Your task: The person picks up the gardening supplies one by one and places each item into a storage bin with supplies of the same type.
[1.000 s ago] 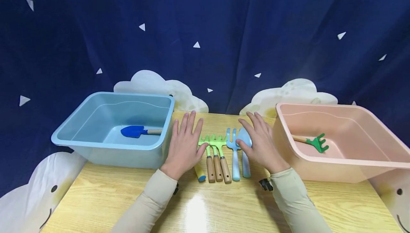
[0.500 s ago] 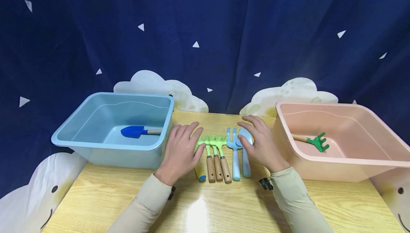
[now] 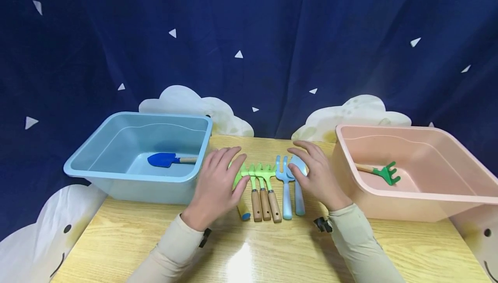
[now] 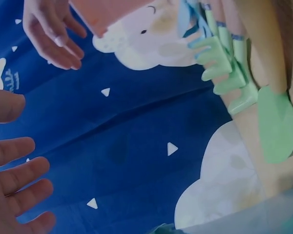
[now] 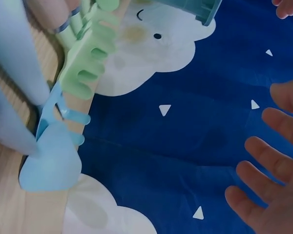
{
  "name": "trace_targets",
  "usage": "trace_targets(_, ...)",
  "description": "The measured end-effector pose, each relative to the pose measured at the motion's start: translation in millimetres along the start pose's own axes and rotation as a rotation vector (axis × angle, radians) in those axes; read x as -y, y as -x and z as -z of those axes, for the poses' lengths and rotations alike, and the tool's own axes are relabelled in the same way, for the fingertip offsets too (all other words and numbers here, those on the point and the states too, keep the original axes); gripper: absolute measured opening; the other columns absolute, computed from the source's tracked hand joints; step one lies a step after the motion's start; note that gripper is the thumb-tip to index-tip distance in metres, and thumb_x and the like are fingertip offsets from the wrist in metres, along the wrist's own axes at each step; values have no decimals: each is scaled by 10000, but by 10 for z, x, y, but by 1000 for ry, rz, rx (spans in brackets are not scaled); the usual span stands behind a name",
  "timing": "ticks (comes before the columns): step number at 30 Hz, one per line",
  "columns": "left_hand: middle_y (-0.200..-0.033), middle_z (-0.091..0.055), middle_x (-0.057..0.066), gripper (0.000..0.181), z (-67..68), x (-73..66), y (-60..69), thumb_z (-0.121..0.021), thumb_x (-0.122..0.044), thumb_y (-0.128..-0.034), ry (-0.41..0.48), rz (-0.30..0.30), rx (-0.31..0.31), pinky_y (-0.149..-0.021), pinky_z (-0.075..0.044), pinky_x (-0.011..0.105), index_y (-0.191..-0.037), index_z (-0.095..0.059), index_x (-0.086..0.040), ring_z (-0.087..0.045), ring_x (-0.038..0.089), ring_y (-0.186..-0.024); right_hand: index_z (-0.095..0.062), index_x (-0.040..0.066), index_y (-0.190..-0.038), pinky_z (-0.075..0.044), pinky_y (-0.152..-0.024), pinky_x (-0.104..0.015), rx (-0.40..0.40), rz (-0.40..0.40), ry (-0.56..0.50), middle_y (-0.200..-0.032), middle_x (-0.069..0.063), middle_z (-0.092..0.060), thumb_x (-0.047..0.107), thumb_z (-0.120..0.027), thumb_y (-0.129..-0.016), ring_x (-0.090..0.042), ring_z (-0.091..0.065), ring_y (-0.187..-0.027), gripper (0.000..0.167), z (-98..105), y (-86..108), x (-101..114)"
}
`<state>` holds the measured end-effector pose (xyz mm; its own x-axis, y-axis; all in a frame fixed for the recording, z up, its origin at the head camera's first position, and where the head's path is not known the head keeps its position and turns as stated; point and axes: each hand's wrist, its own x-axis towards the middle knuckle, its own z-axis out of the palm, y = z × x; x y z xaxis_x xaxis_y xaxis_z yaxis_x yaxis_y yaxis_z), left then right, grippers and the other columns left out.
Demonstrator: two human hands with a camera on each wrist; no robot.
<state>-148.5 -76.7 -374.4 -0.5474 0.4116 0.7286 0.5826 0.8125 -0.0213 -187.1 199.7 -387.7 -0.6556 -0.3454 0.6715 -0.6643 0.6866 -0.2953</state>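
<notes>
In the head view my left hand hovers over the left end of a row of tools, partly hiding a green shovel with a yellowish handle. Several green rakes with wooden handles lie beside it. My right hand is above a light blue shovel, next to a light blue fork. Both hands hold nothing, fingers spread and slightly bent. The left wrist view shows the green shovel blade whole; in the right wrist view the blue shovel blade lies away from the fingers.
A blue bin on the left holds a dark blue shovel. On the right, a pink bin holds a dark green rake. Behind the wooden table hangs a dark blue curtain with white triangles and clouds.
My left hand has drawn back toward the person and a little left, its fingers more bent. My right hand's fingers have bent slightly. The tools have not moved.
</notes>
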Motion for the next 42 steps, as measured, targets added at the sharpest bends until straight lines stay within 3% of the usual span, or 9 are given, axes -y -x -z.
trace_targets(12,-1369,-588,137,481,270,145,79,-713,-317,-868,38,49,55,-1088,-368,543,-1269,-616,-71,-528,344,-1261,-647,69,-1260,-400,-1038,-523,70,1,-80,-1373,-151,-577,136,-743,-843,-351,-502,-1291,433,11,-66,178)
trace_targets(19,-1379,-585,143,512,424,344,224,-681,-341,-877,17,52,98,-1105,-342,570,-1294,-607,-54,-512,341,-1291,-642,82,-1273,-394,-1066,-519,108,18,-117,-1376,-163,-570,151,-727,-850,-342,-489,-1311,437,-84,-115,276)
trace_targets(24,-1402,-567,130,512,517,520,352,-573,-411,-944,46,60,113,-1138,-304,555,-1314,-595,-56,-482,323,-1324,-635,85,-1280,-391,-1070,-517,114,45,-131,-1374,-148,-571,144,-734,-842,-334,-495,-1308,453,-140,-146,338)
trace_targets(30,-1357,-590,158,639,613,729,522,-395,-562,-996,34,60,59,-1126,-315,559,-1278,-613,-32,-495,359,-1303,-629,89,-1294,-395,-1070,-522,132,60,-146,-1390,-135,-563,170,-730,-865,-320,-492,-1314,448,-199,-184,428)
trace_targets(34,-1298,-625,182,653,671,871,666,-422,-563,-988,8,73,-18,-1096,-325,561,-1247,-634,-3,-518,396,-1264,-630,89,-1293,-401,-1070,-511,144,60,-162,-1394,-139,-559,183,-717,-877,-318,-485,-1320,435,-257,-210,483)
trace_targets(42,-1240,-648,213,678,720,1080,936,-454,-593,-967,-23,186,-93,-1052,-332,629,-1218,-652,6,-522,419,-1245,-636,95,-1287,-423,-1047,-522,150,62,-160,-1382,-148,-571,172,-721,-872,-326,-512,-1295,430,-375,-195,523)
